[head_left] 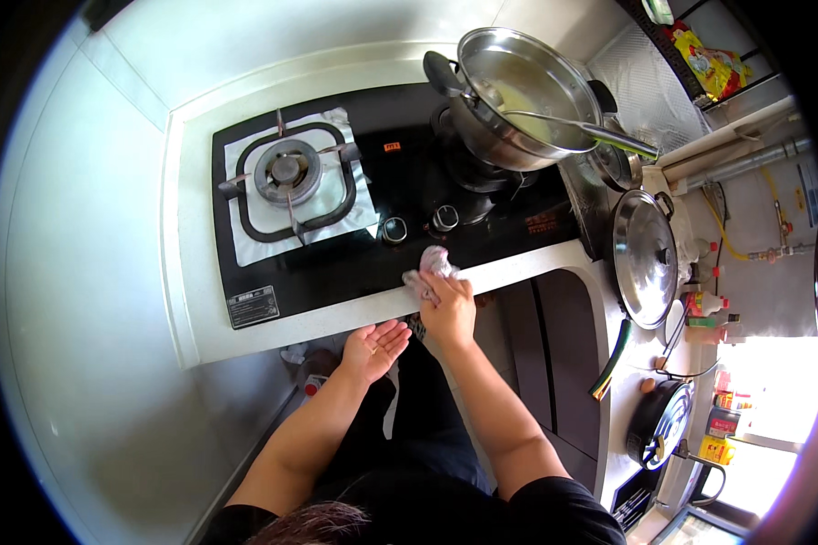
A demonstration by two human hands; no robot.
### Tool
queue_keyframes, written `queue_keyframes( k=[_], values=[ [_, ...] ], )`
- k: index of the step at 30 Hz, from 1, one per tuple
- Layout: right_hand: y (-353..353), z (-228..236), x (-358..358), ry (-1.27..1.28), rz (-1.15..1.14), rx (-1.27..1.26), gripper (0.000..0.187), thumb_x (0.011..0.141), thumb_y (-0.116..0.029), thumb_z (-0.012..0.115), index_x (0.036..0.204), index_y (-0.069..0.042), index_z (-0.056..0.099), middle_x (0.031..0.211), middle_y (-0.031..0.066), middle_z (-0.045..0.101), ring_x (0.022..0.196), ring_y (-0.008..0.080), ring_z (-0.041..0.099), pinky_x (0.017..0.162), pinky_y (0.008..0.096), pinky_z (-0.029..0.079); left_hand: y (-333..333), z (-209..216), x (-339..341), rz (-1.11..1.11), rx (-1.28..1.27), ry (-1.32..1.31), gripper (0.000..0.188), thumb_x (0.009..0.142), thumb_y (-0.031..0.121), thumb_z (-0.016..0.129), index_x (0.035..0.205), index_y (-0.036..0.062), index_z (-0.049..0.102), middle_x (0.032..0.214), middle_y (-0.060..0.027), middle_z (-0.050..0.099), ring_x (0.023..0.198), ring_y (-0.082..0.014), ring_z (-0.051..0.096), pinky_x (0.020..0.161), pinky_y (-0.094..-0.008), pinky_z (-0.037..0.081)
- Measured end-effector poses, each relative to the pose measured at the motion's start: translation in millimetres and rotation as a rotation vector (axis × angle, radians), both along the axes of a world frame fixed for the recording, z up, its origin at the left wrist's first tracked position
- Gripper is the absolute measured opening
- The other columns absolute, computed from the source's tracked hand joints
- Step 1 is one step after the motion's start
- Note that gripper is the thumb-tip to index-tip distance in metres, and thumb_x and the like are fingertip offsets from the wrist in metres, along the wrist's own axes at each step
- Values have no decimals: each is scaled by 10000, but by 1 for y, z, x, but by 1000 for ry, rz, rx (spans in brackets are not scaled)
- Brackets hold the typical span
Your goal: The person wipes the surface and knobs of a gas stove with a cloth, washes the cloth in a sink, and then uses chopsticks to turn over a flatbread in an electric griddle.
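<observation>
My right hand (447,309) is closed on a crumpled pale cloth (435,263), which lies on the front edge of the black glass gas stove (327,282), below its two knobs. Palm up, my left hand (375,351) is held just off the white counter edge (354,306), its fingers stretched out and pointing right. Beneath the right hand the cloth is partly hidden. A steel pot (509,141) with pale liquid and a ladle (577,125) in it stands on the right burner. The left burner (286,170) is bare, with foil around it.
On the right counter are a steel lid (643,259), a knife with a dark green handle (615,359), a dark round pan (661,424) and several bottles. Pipes (745,163) run along the right wall. A bottle with a red cap (314,386) stands under the counter.
</observation>
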State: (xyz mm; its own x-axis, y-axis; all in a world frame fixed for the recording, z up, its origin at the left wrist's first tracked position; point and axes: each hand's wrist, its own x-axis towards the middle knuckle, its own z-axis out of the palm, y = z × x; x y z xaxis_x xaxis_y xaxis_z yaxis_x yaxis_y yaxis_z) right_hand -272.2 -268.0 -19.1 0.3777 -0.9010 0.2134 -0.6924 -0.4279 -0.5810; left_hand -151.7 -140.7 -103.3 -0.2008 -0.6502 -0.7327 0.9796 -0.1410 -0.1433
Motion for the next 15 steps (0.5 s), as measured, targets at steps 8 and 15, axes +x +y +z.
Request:
queue_keyframes(
  k=[8,15],
  values=[
    [-145,-9,-80,130,-325,-189,468,654,-45,543,1108,-129,622,1011,133,618,904,341,542,831,413,440,-20,30,-28,-140,-32,-13,391,901,212,411,1112,-95,530,1149,-248,571,1100,-383,546,968,-459,439],
    [-94,0,-65,215,-127,-14,398,635,-28,587,1002,-162,660,1006,120,588,883,363,541,774,437,484,-69,31,-69,-148,-69,-49,410,891,222,419,1118,-103,528,1161,-257,563,1110,-384,541,968,-453,440]
  ],
)
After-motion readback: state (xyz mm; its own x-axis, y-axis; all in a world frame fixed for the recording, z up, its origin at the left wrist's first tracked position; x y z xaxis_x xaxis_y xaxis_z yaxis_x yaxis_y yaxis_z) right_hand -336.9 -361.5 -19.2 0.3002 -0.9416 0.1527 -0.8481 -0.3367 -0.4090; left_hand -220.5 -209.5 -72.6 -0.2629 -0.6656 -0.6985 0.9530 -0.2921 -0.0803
